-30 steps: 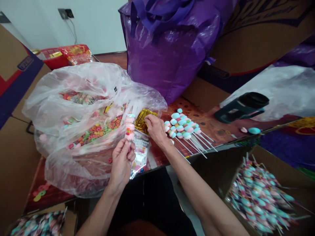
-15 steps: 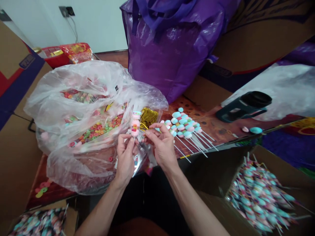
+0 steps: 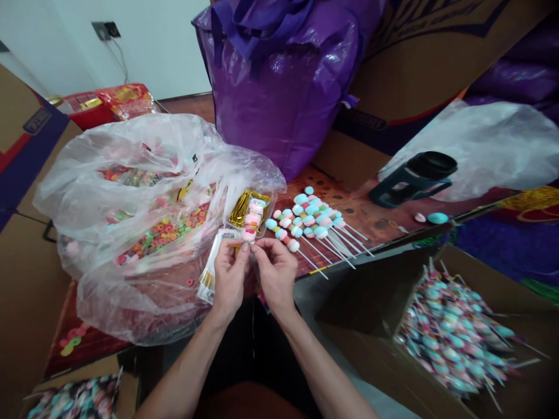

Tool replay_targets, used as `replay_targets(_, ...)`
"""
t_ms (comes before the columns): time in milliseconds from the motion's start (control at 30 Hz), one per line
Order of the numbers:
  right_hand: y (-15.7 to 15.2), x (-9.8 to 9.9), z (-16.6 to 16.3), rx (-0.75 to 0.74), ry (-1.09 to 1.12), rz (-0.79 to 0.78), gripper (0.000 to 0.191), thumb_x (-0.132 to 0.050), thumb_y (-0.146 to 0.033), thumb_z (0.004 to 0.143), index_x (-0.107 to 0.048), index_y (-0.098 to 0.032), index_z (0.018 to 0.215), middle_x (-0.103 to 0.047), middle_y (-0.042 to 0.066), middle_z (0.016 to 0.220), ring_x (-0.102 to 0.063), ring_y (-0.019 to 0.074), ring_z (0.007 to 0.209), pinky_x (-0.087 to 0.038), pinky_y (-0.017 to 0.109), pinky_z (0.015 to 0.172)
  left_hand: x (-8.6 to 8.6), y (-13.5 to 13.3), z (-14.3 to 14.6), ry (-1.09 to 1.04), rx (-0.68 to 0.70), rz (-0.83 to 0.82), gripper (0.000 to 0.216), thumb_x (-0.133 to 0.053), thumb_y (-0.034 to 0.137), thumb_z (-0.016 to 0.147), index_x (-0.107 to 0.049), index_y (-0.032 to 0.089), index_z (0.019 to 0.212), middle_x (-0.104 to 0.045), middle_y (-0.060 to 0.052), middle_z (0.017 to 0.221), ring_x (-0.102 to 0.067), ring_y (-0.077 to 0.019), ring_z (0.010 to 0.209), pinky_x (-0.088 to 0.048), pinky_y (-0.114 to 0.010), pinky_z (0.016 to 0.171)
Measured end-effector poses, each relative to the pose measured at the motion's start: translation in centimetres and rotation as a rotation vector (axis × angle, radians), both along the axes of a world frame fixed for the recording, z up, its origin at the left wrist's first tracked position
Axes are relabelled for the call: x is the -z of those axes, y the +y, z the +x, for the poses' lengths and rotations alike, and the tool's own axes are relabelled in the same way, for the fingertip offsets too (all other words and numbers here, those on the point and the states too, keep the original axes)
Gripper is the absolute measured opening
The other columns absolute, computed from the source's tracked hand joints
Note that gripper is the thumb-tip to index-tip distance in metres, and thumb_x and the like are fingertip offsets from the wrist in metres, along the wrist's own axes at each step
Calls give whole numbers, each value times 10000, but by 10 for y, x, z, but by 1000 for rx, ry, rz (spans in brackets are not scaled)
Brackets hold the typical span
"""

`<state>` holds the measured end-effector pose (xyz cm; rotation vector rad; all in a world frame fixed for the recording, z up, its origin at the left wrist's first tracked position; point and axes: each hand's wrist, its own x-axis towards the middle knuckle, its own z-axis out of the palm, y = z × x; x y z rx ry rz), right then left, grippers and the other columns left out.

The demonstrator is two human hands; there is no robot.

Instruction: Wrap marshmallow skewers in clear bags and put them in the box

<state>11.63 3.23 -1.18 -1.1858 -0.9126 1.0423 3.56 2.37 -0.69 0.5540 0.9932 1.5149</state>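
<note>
My left hand (image 3: 230, 273) is closed on the lower end of a marshmallow skewer (image 3: 252, 220), which stands upright in a clear printed wrapper with pink pieces showing. My right hand (image 3: 277, 273) pinches at the same spot, its thumb tip against the left one. A thin gold twist tie (image 3: 236, 245) shows at the left fingers; the rest is hidden by the fingertips. Just behind lies a pack of gold twist ties (image 3: 239, 208). Beside the left wrist is a stack of clear printed bags (image 3: 210, 273). Unwrapped marshmallow skewers (image 3: 311, 216) lie in rows to the right.
A large clear plastic bag (image 3: 105, 291) with ring candies (image 3: 168, 230) spreads over the left of the table. A purple bag (image 3: 271, 105) stands behind. At right are a dark bottle (image 3: 404, 183) and two loose marshmallows (image 3: 437, 218). Boxes of wrapped skewers (image 3: 454, 331) sit below both sides.
My right hand has come in from the gold twist ties to meet my left at the wrapper's lower end. The view has shifted slightly, and the stack of bags is now uncovered.
</note>
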Motion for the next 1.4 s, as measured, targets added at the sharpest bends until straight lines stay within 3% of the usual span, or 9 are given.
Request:
replay_targets(233,19,9,-4,-122,80,-35,170,-735,-345,775,-681,-185,760,-655,-20,680,-559,119,610,-470,241,604,2,16,-8,-95,-32,-23,342,-881,317,689,-609,143,802,-565,39,631,-366,-6,458,-262,-125,435)
replay_targets(467,39,5,-19,-228,362,-58,411,-603,-580,877,-567,-206,707,-501,-62,580,-369,63,432,-259,199,399,-4,26,-24,-262,-70,-95,266,-819,206,770,-561,154,812,-567,45,646,-339,8,443,-262,-102,423)
replay_targets(533,36,-3,-16,-249,302,-30,356,-614,-535,884,-585,-210,742,-493,-66,583,-380,66,443,-277,197,411,-6,25,-24,-263,-68,-98,268,-824,207,764,-564,150,799,-568,45,646,-332,11,437,-260,-103,415)
replay_targets(667,21,-13,-6,-255,13,49,170,-707,-362,829,-680,-213,905,-675,-7,820,-597,122,680,-477,232,624,-7,21,-19,-220,-78,-41,320,-879,254,694,-594,149,794,-546,57,617,-357,-1,449,-279,-115,423)
replay_targets(867,9,-1,-4,-244,-60,46,104,-632,-284,869,-671,-205,813,-650,-19,746,-586,136,675,-473,257,663,-7,13,-15,-86,-73,17,358,-891,309,677,-579,142,731,-555,42,596,-352,-3,438,-264,-119,417)
replay_targets(967,7,1,-2,-278,-32,6,131,-615,-294,875,-616,-201,783,-595,-25,720,-529,124,648,-435,240,618,-10,10,-20,-108,34,-34,368,-888,315,684,-570,138,738,-564,37,592,-308,7,415,-238,-106,398)
replay_targets(1100,4,-7,9,-403,49,-12,178,-613,-355,885,-559,-205,807,-531,-15,758,-460,117,635,-380,220,548,-25,6,-34,-273,291,-198,311,-832,206,748,-528,144,743,-479,74,552,-251,5,395,-203,-93,370)
replay_targets(1267,2,-24,26,-557,-93,157,161,-569,-312,923,-494,-211,821,-510,0,825,-485,138,738,-419,261,683,-41,-2,-39,-384,528,-351,299,-810,165,750,-512,145,754,-402,97,527,-247,-7,403,-157,-85,355)
replay_targets(1400,-1,-29,30,-424,-432,263,117,-477,-223,938,-437,-227,828,-497,-9,776,-483,150,721,-394,284,694,-34,-8,-25,-100,347,-180,356,-853,342,734,-573,163,860,-500,75,557,-305,-16,422,-216,-103,389)
